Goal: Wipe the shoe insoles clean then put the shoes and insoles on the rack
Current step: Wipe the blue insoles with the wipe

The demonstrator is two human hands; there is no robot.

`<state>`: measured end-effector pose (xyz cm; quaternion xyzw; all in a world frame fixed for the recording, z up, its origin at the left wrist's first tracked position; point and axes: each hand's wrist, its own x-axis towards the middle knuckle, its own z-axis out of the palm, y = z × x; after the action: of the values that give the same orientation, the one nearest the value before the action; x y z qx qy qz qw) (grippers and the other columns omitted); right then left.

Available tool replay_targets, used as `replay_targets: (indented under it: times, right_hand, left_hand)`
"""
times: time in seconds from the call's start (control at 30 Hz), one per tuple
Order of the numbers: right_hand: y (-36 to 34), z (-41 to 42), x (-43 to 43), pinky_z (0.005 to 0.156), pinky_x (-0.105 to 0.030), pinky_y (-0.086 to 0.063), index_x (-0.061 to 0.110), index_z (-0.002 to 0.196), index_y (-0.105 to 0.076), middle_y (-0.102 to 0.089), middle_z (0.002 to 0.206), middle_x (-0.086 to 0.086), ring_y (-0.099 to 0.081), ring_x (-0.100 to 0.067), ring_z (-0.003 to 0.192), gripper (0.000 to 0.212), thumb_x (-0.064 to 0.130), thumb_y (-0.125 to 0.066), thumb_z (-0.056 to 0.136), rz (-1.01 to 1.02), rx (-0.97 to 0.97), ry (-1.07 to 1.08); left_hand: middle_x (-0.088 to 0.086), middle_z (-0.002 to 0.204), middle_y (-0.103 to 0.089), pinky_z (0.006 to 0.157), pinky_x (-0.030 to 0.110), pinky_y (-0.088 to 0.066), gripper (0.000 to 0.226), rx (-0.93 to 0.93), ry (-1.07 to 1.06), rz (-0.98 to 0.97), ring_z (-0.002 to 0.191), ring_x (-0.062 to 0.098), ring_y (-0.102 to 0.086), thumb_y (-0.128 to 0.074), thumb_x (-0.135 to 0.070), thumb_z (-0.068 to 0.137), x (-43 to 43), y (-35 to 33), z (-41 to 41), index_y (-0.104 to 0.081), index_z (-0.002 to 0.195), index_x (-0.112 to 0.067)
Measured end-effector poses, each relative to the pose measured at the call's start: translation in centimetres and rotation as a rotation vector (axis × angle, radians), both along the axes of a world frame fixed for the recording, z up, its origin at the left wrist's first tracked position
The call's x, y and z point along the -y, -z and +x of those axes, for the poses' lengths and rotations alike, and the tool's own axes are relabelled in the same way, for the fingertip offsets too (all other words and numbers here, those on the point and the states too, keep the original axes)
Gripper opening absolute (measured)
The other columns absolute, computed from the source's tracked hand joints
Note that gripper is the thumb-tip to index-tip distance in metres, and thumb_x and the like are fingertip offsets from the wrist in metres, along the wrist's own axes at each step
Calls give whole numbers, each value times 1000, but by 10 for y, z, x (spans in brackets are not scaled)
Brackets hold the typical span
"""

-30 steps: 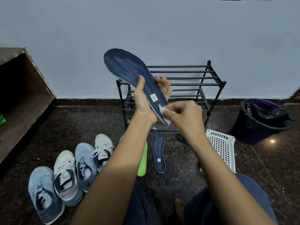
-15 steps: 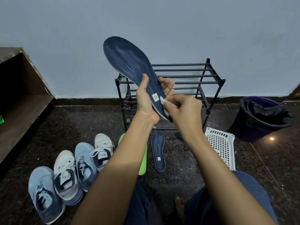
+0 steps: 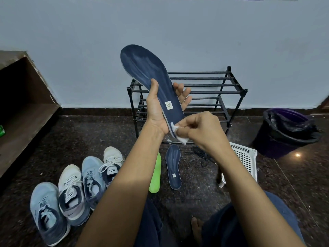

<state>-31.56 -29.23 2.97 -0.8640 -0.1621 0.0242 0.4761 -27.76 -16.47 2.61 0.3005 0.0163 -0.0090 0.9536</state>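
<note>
My left hand grips a dark blue insole by its heel half and holds it upright in front of the rack, toe end up. My right hand pinches a small white wipe against the insole's heel end. A second dark blue insole lies on the floor below, and beside it a green insole partly hidden by my left forearm. Several sneakers, blue and white, stand in a row at the lower left. The black metal shoe rack stands against the wall with bare shelves.
A white plastic basket lies on the floor at the right, a purple bin with a black liner further right. A brown wooden shelf unit fills the left side. Black laces lie by the rack. My knees are at the bottom.
The right hand slid the wipe down from near the insole's label to its heel end. The insole, raised half a second ago, has come back down a little.
</note>
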Motion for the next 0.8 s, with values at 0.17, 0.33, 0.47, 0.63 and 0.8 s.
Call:
replay_targets:
  times: [0.17, 0.33, 0.47, 0.63, 0.8]
  right_hand:
    - [2, -2, -12, 60, -5, -40, 15, 85, -77, -69, 67, 7, -59, 4, 62, 8, 12, -75, 77, 146, 195, 69]
    - [-1, 7, -26, 81, -2, -42, 8, 89, -76, -74, 87, -8, -62, -3, 95, 14, 3, -70, 78, 157, 412, 160]
    - [2, 2, -24, 81, -11, -45, 9, 91, -76, -74, 90, -8, -67, -17, 95, 13, 6, -69, 81, 77, 411, 143]
    - [7, -4, -19, 71, -4, -41, 12, 91, -76, -74, 84, -4, -65, -9, 78, 14, 8, -68, 81, 67, 339, 121]
    - [5, 8, -32, 86, -16, -45, 7, 87, -76, -73, 91, -10, -62, -16, 107, 17, 0, -64, 77, 130, 532, 204]
  left_hand:
    - [5, 72, -65, 72, 30, -59, 68, -34, 52, -14, 71, 19, -70, -37, -71, 90, 9, -2, -1, -61, 85, -8]
    - [3, 72, -60, 68, 27, -57, 67, -51, 92, -10, 74, 15, -68, -35, -70, 91, 22, 2, -7, -58, 82, -8]
    - [3, 76, -64, 77, 28, -58, 62, -62, 72, -17, 76, 16, -70, -39, -66, 92, 14, 2, -6, -60, 88, -8]
    - [6, 75, -64, 77, 30, -57, 63, -64, 36, -1, 74, 18, -70, -37, -65, 94, 10, 1, -3, -60, 89, -7]
    - [3, 76, -61, 71, 27, -57, 65, -83, 82, 37, 79, 14, -69, -32, -68, 93, 21, 0, -11, -58, 85, -9]
